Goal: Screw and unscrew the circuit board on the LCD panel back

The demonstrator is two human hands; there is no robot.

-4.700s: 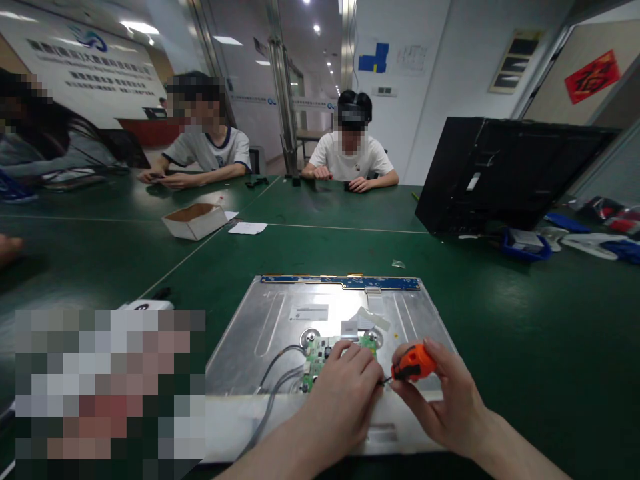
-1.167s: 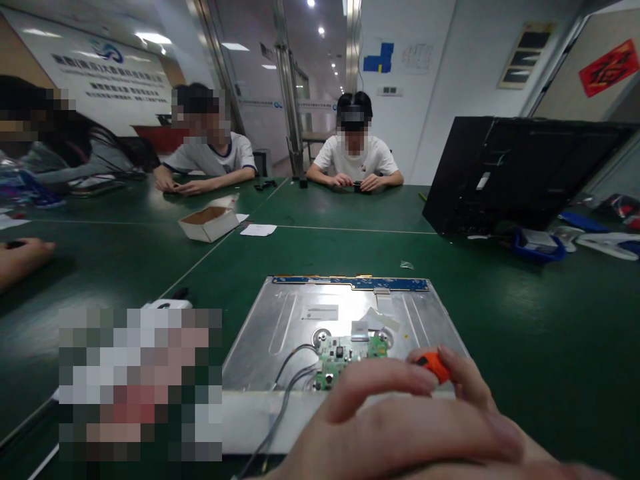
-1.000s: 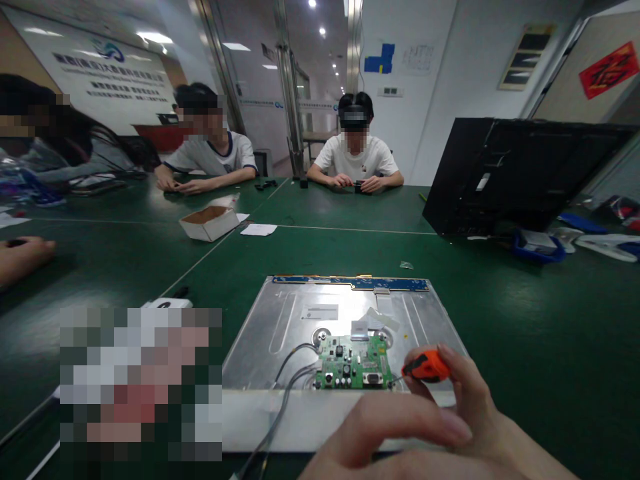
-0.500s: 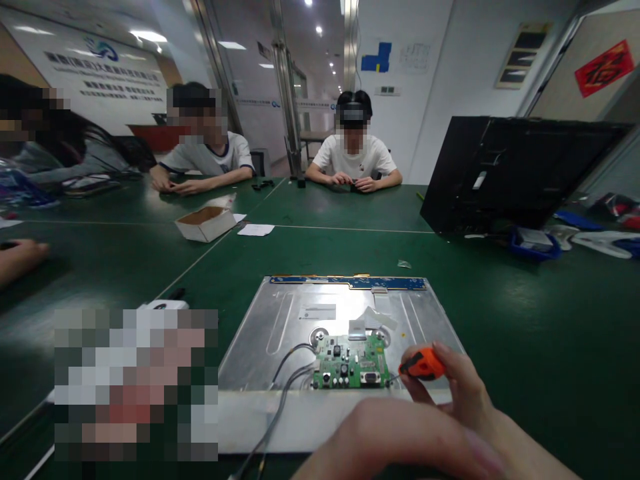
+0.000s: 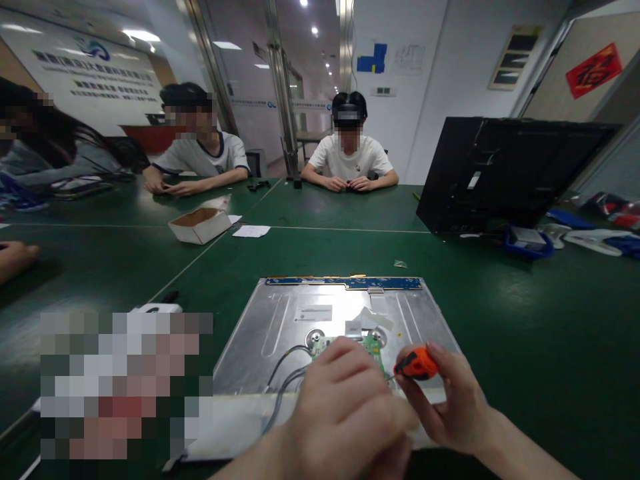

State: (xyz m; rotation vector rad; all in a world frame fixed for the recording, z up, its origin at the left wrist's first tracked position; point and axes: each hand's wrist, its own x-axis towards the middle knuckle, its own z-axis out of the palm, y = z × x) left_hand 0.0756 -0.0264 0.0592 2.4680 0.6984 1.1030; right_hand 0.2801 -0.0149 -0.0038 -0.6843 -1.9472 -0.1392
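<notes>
My right hand [image 5: 453, 400] grips a short orange-and-black screwdriver [image 5: 419, 364] between thumb and fingers. Its thin shaft points left at the right edge of a green circuit board [image 5: 374, 347]. In front of that board is my left hand [image 5: 345, 400], its back to me and fingers curled in; anything inside them is hidden. The board sits on the silver metal back of a display panel [image 5: 240, 347], which lies on the table. Dark cables [image 5: 286, 387] lead from the board's left side. A blue circuit strip [image 5: 320, 283] runs along the panel's far edge.
A black monitor housing [image 5: 505, 177] stands at the right beside a blue tray [image 5: 530, 243]. An open white box [image 5: 200, 225] and a paper slip [image 5: 251, 231] are farther left. Several people sit around the green table [image 5: 525, 320]. A blurred-out patch covers the left foreground.
My left hand has risen from the lower edge and moved left and forward, covering much of the board. My right hand keeps the screwdriver at the board's right edge.
</notes>
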